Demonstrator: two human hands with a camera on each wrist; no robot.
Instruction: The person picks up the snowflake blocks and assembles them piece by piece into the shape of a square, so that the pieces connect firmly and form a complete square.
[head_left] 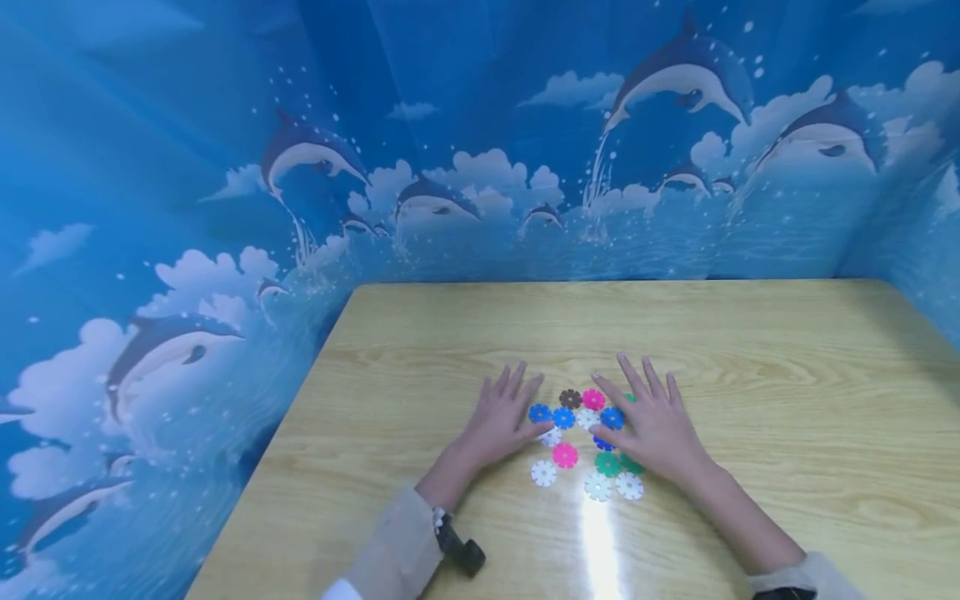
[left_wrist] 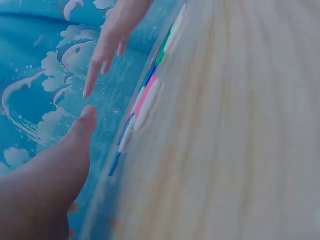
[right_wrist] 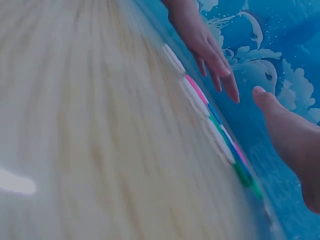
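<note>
Several notched plastic discs (head_left: 565, 455) in blue, white, pink, green and brown lie flat in a loose group on the wooden table. At the group's left side is my left hand (head_left: 504, 419), fingers spread, its thumb over a white disc (head_left: 550, 437). My right hand (head_left: 657, 427) spreads its fingers over the right side, partly hiding green discs (head_left: 608, 464) and blue ones. Both wrist views show the hands raised above the discs, with nothing held. A brown disc (head_left: 570, 399) and a pink disc (head_left: 593, 399) sit at the far side between the hands.
The wooden table (head_left: 420, 333) reaches back to a blue curtain (head_left: 480, 100) printed with dolphins, which also runs along the left. Light glares off the tabletop in front of the discs. A dark strap with a small device (head_left: 459, 546) is on the left wrist.
</note>
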